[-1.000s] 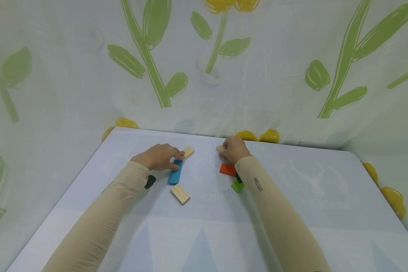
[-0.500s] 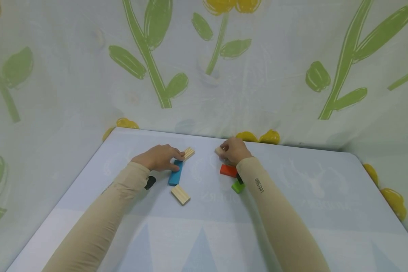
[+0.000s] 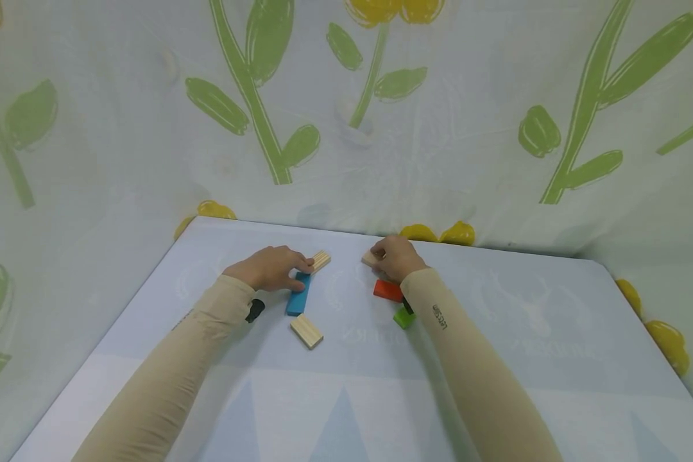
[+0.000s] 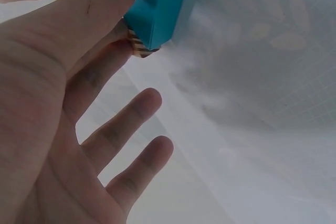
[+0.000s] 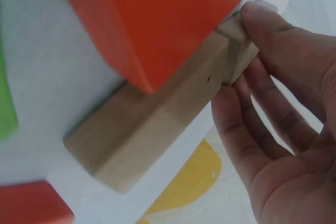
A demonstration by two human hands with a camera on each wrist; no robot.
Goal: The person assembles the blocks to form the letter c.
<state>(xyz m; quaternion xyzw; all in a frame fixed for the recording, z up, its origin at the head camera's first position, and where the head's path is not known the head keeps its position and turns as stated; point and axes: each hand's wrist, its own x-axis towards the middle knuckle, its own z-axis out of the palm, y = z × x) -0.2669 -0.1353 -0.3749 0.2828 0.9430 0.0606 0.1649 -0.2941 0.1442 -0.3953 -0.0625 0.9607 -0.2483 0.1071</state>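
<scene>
My left hand [image 3: 271, 266] reaches over the blue block [image 3: 298, 295], its thumb on that block. Its front fingers touch a striped wooden block [image 3: 321, 260]; in the left wrist view, the two outer fingers are extended. My right hand [image 3: 400, 256] pinches a wooden block [image 3: 370, 259] between thumb and fingers. The right wrist view shows a longer wooden block [image 5: 152, 124] running up to that held piece. A red block [image 3: 386, 290] lies just in front of this hand and looms large over the wood in the right wrist view.
A green block [image 3: 403, 317] lies near the right wrist. Another plain wooden block [image 3: 307, 331] sits in front of the blue one. A second red block [image 5: 34, 203] shows in the right wrist view. The white table's [image 3: 525, 308] far edge meets a flower-printed curtain [image 3: 439, 154].
My right hand has shifted slightly left with the wooden block, bringing it nearer the striped one. The left hand and the other blocks stay where they were.
</scene>
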